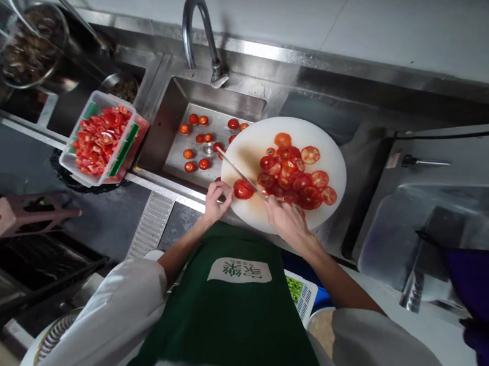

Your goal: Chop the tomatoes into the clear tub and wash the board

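Left hand [218, 196] steadies tomato [243, 189] (right hand [284, 217] grips knife [240, 173]).

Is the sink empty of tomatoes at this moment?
No, several whole tomatoes lie on the bottom of the sink, left of the cutting board.

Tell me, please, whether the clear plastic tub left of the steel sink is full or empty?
Full: the clear plastic tub is heaped to its rim with cut red tomato pieces.
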### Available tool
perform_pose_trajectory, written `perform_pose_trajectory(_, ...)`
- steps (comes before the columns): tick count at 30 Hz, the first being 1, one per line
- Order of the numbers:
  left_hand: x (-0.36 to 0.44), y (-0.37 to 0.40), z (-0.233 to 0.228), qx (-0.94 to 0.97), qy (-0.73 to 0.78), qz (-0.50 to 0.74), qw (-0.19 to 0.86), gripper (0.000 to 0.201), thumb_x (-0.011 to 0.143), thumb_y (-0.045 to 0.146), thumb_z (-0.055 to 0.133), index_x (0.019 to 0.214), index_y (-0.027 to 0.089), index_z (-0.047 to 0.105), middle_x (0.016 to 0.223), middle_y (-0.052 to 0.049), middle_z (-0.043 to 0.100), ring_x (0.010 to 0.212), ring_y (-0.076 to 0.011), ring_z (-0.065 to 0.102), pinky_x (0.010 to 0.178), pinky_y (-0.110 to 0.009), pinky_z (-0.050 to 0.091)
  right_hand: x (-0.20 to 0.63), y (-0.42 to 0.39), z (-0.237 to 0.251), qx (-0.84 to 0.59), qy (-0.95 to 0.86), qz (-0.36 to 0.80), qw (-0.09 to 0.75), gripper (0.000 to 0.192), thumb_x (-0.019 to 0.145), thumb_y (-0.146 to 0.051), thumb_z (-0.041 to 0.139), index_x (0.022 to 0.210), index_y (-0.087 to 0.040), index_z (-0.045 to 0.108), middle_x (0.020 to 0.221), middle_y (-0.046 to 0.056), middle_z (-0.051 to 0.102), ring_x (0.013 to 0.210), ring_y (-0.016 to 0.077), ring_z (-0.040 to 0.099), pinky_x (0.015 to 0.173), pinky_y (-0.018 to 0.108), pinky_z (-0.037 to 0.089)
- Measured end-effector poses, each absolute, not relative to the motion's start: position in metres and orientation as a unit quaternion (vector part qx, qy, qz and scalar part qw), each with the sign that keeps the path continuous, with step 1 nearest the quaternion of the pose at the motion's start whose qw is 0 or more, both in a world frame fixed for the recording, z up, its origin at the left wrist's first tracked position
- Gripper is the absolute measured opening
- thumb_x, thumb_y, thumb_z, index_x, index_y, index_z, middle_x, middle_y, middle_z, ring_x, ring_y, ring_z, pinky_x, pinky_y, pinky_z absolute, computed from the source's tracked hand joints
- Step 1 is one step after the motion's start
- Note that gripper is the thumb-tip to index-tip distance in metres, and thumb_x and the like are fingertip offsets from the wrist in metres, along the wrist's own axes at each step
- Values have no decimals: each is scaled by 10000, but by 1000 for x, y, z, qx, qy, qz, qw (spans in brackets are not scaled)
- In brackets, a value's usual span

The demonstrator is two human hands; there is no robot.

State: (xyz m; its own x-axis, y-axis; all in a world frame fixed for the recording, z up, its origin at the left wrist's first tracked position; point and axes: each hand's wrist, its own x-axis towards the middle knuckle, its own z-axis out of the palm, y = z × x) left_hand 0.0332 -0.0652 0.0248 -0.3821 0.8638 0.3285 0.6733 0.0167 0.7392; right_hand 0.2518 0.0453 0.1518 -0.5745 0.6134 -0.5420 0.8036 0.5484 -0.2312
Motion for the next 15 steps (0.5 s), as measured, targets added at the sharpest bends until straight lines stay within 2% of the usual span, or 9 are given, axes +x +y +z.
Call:
perform_pose_trajectory(3,10,-58,34,560,678,460,123,227,1080,379,573,1006,207,701,1026,-103,688,1021,-232,685,939,-421,600,256,26,158,493,815,-245,180,406,1138,-307,327,1265,-97,650,978,204,788,951,306,763,799,329,470)
perform_pose_trajectory(7,-13,-34,36,653,602,418,191,252,1075,415,560,993,214,688,1030,-106,708,1026,-238,685,957,-434,591,245,-7,153,586,748,-275,149,371,1118,-257,305,1197,-109,635,966,184,780,928,295,755,767,324,464)
perform_pose_trajectory(12,-27,-9,19,665,596,413,178,300,1081,413,502,892,233,650,897,-89,660,926,-241,656,930,-444,574,203,-51,146,665,679,-294,104,343,1119,-245,304,1207,-101,603,879,161,759,854,273,740,736,309,445)
perform_pose_trajectory(15,-30,0,3,678,570,424,188,307,1080,444,508,897,237,642,903,-88,645,956,-251,646,951,-459,559,173,-69,148,700,645,-290,100,325,1135,-258,305,1199,-108,586,882,157,755,828,259,737,700,294,418)
